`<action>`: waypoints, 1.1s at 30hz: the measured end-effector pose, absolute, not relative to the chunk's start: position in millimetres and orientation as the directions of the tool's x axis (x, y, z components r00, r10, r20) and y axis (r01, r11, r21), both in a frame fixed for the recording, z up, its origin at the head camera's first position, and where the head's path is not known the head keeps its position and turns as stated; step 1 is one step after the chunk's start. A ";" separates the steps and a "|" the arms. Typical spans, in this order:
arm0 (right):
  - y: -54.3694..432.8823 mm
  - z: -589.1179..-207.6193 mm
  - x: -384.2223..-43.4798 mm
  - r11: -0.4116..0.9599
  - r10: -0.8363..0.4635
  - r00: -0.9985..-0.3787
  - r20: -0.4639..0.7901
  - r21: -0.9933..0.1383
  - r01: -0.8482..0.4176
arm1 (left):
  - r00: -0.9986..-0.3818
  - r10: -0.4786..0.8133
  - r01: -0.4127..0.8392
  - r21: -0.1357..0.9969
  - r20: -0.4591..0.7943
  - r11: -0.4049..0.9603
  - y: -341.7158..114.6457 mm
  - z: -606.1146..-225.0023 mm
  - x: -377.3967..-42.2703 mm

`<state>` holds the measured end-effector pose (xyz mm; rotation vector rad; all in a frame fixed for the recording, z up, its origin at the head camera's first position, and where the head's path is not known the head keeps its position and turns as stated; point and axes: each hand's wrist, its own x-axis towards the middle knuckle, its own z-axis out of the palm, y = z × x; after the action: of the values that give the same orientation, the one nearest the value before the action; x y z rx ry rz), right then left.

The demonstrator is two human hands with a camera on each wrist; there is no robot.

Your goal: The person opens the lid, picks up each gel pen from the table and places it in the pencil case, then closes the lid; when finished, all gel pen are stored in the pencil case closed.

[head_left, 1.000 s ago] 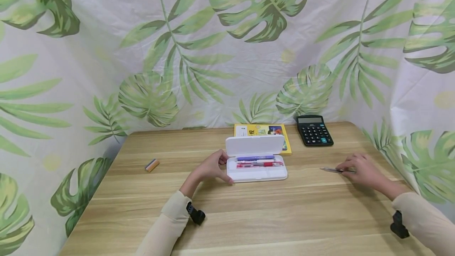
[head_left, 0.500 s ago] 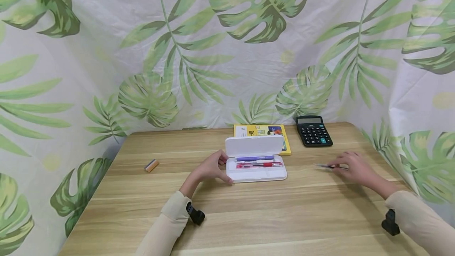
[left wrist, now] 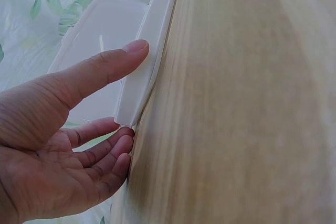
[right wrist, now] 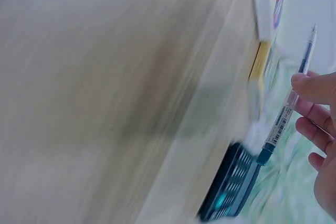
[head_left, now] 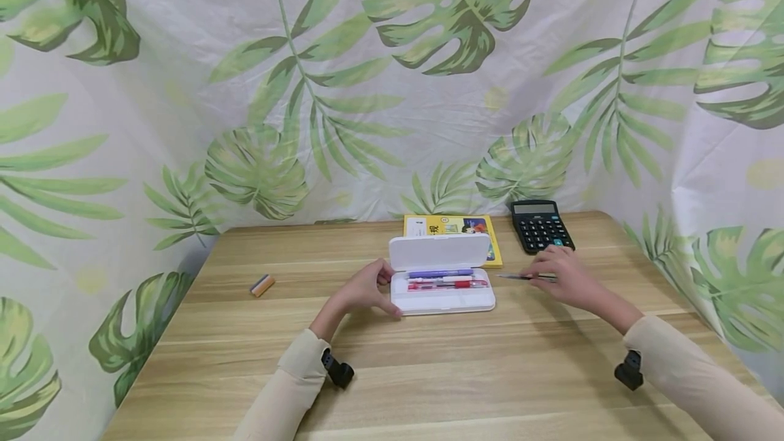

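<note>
An open white pencil case (head_left: pixel 444 302) lies on the table with its lid (head_left: pixel 439 252) raised at the back. Inside its rear section are a purple pen (head_left: pixel 442 272) and a red pen (head_left: pixel 470 284), with a white-bodied pen between them. My left hand (head_left: pixel 365 286) grips the case's left end: the thumb presses the front wall and the fingers are at the end corner, as the left wrist view shows. Right of the case, my right hand (head_left: pixel 566 281) pinches a clear-barrelled pen (right wrist: pixel 281 116) with a dark teal end, raised above the table, its tip pointing left toward the case.
Behind the case lies a yellow book (head_left: pixel 495 250), partly hidden by the lid. A black calculator (head_left: pixel 542 229) sits at the back right, just beyond the right hand. An orange, white and blue eraser (head_left: pixel 262 285) is at the left. A leaf-patterned cloth (head_left: pixel 367 121) hangs behind the table.
My right hand has carried the clear pen leftward from the right side of the table to near the pencil case. My left hand and the case have stayed put.
</note>
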<state>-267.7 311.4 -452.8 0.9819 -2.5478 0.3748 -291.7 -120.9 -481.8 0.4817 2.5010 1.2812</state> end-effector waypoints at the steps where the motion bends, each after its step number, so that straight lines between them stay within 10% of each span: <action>1: 304.9 -451.4 -268.6 0.721 -0.584 -0.692 0.423 -0.121 -0.683 | -0.902 0.419 0.160 0.821 -0.104 0.549 -120.9 -481.8 -291.6; 33: 166.1 -462.0 -299.3 0.649 -0.690 -0.651 0.316 -0.126 -0.750 | -0.902 0.417 0.160 0.815 -0.108 0.556 -120.8 -480.6 -290.5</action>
<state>-299.3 166.1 -462.0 1.1685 -2.6294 0.3616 -290.5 -120.8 -480.6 0.4771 2.5049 1.2692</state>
